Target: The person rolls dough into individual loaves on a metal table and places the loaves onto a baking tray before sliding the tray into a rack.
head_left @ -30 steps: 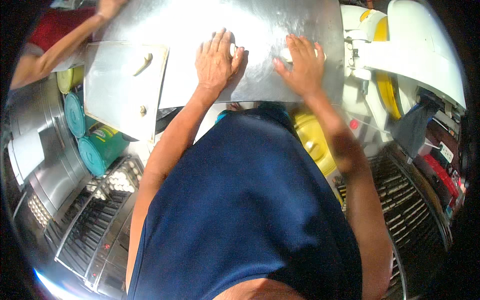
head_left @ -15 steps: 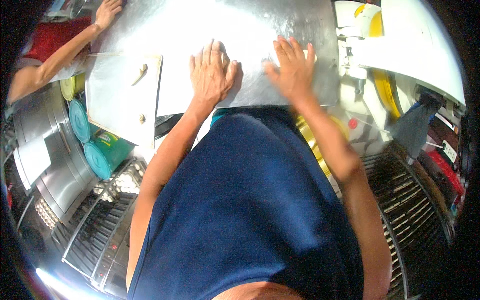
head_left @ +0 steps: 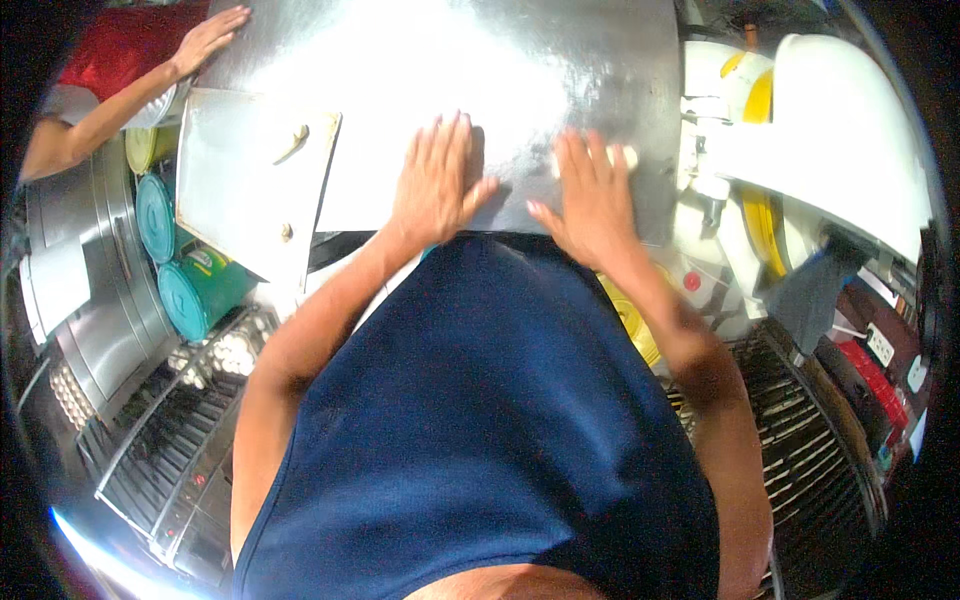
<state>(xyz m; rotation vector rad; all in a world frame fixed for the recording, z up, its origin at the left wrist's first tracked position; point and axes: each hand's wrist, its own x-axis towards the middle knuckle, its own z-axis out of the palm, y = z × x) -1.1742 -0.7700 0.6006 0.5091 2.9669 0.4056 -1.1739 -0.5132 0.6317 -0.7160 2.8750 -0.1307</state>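
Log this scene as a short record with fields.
Left hand: palm down at metal table, fingers extended; anything underneath hidden
Right hand: palm down, partly covering a pale piece
Left of the hands: light rectangular panel, two small items on it, unclear
Right side: white machine
Upper left: another person's hand by the table's edge

tray on table, left side; dough pieces on tray; buckets left of table; machine right.
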